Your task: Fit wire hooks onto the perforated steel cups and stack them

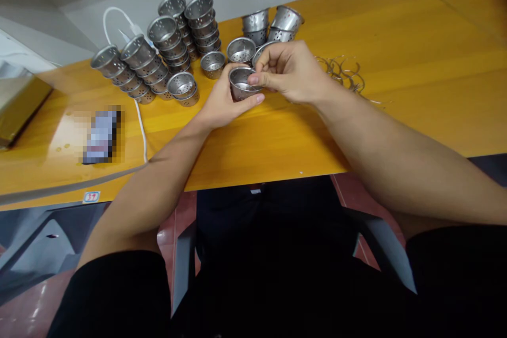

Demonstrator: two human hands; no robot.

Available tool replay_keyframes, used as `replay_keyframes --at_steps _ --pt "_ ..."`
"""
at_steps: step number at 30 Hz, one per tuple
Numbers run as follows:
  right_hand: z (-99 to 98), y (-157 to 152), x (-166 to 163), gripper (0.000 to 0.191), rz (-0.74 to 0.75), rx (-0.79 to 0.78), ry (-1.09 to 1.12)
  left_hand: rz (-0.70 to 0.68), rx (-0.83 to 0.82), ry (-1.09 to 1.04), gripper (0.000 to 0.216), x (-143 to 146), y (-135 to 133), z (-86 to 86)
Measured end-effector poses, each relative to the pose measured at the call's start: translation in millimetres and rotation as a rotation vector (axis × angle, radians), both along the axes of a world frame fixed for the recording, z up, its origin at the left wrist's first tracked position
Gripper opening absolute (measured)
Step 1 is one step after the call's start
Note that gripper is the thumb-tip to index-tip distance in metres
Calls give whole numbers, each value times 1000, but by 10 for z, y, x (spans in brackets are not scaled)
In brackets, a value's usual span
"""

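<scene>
A long yellow wooden table (396,53) fills the upper half of the view, its near edge running across above the person's dark-clothed lap; at its far left corner lies a brownish box (19,105), partly cut off by the frame; along the far side, left of centre, stand leaning stacks of perforated metal cups (158,53), nested one in another and tipped toward the left, with a smaller group of cups (273,24) just behind the hands; a white cable (140,121) loops from behind the stacks and trails across the tabletop toward the near edge; a blurred flat object (101,134) lies on the table to the left of that cable; a loose heap of thin wire rings (343,71) rests on the table just right of the hands; the left hand (224,103) cups a single small metal cup (240,83) from below and the side, fingers closed around its wall, held just above the table near its middle; the right hand (291,71) comes in over the cup's rim, thumb and forefinger pinched together at the mouth of the cup, whatever they grip too small to make out; the two hands touch at the cup.
</scene>
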State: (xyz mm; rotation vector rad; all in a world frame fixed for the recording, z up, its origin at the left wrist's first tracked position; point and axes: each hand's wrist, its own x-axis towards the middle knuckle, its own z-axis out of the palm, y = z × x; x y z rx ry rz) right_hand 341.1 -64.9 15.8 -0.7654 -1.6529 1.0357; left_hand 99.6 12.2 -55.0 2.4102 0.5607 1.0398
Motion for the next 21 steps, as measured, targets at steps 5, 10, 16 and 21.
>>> replay_keyframes --at_steps 5,10,16,21 --pt "-16 13 5 79 -14 8 -11 -4 3 -1 97 0 13 -4" --pt "-15 -48 31 66 -1 95 -72 -44 -20 -54 100 31 7 -65" --pt "37 -148 141 43 -229 342 -252 -54 20 -132 105 8 238 -217" --pt "66 -157 172 31 -219 401 -362 34 28 -125 103 -37 252 -162"
